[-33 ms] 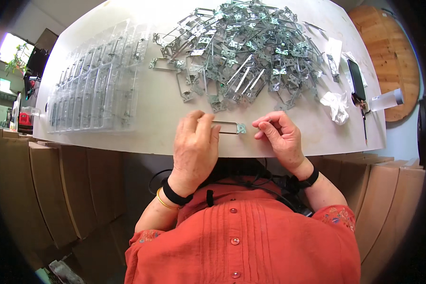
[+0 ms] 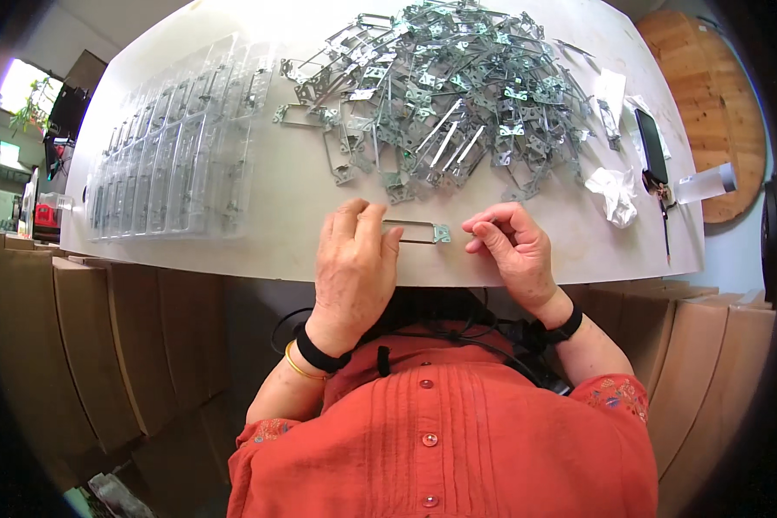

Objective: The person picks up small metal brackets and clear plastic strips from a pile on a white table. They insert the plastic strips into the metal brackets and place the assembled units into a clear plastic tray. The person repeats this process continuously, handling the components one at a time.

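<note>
My left hand (image 2: 354,259) has its fingers closed over one end of a small metal bracket (image 2: 441,233), a narrow rectangular wire frame with a plate at its right end. That end of the bracket lies hidden under the fingers. Just right of the plate, and apart from it, is my right hand (image 2: 516,250). Its thumb and fingertips are drawn together in a pinch; whatever is between them is too small or hidden to make out. Beyond both hands rises a large tangled pile of similar metal brackets (image 2: 440,95).
Clear plastic compartment trays (image 2: 168,164) holding brackets stand on the table's left. To the right lie a crumpled white tissue (image 2: 613,197), a black phone (image 2: 652,145), a thin pen-like tool (image 2: 666,229) and a translucent cup (image 2: 704,183). Cardboard boxes (image 2: 104,345) flank me below the table.
</note>
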Available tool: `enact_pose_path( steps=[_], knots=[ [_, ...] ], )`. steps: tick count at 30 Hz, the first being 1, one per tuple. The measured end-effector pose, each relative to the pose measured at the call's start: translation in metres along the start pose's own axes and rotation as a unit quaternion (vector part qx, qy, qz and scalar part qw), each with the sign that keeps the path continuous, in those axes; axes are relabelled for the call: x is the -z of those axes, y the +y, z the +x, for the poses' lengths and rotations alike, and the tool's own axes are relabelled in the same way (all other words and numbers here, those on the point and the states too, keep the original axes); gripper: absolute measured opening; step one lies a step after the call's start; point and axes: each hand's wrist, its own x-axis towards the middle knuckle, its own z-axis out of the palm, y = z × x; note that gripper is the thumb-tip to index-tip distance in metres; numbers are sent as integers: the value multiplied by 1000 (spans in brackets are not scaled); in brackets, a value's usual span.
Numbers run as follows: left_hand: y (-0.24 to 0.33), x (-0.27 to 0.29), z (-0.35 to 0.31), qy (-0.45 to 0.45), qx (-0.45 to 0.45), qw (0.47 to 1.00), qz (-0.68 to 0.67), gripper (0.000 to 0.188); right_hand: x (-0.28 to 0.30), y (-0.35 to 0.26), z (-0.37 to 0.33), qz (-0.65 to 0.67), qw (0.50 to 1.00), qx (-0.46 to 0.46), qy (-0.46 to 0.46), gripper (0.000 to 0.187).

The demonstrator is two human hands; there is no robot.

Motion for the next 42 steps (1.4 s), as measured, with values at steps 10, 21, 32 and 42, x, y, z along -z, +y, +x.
enact_pose_path(
  steps=[10, 21, 32, 42],
  knots=[
    [-18, -3, -13, -31, 27, 998, -40, 35, 0, 0, -2, 23, 1000, -11, 8, 15],
    [-27, -3, -27, -19, 0, 997, -81, 50, -6, -4, 3, -42, 998, 33, 36, 24],
    [-30, -14, -29, 15, 5, 994, -109, 50, -15, -2, 11, -7, 999, 30, 43, 12],
    [-33, -15, -29, 7, 12, 991, -133, 49, -17, 4, 17, -87, 993, 64, 44, 14]
  ],
)
